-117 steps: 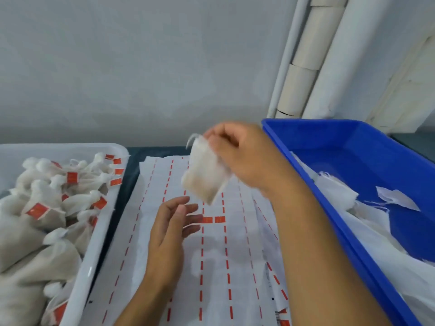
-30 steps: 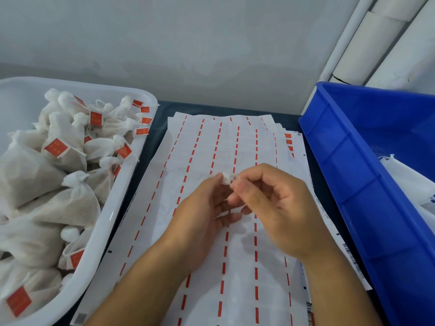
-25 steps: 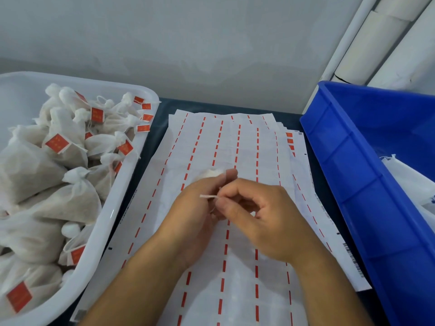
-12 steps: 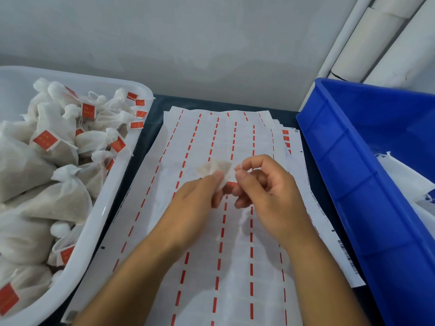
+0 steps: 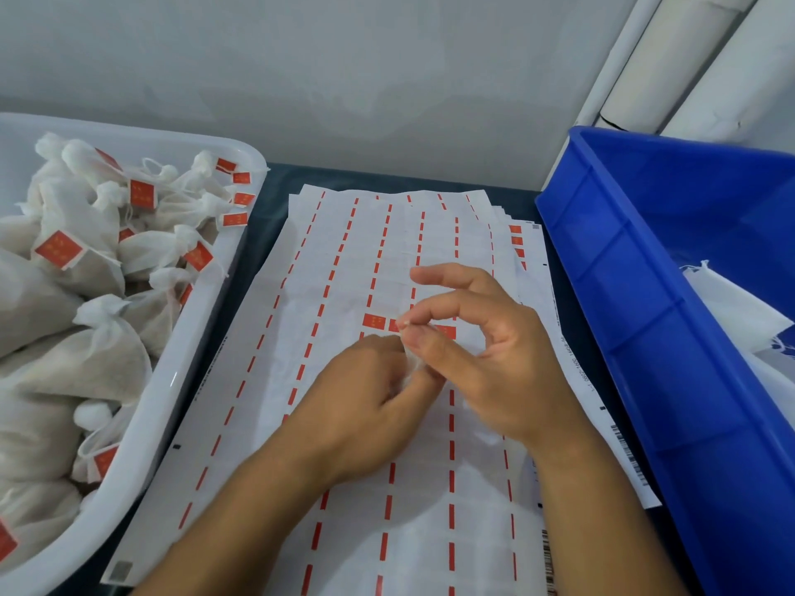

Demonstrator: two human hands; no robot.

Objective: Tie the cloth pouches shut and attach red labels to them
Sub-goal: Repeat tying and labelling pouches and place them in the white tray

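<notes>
Head view: hands (image 5: pixel 430 372) hide the pouch (image 5: pixel 414 362).

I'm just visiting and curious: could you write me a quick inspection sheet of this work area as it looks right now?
Surface: dark table top, mostly covered by label sheets with a few red labels left on them.
Job's things: white tub of tied, labelled pouches; one pouch in the hands, mostly hidden.
Clutter: blue bin holding white bags.
Hands: left hand grips the pouch; right hand pinches something small at its top.
Cables: nothing seen.
Surroundings: grey wall, white pipes.
</notes>
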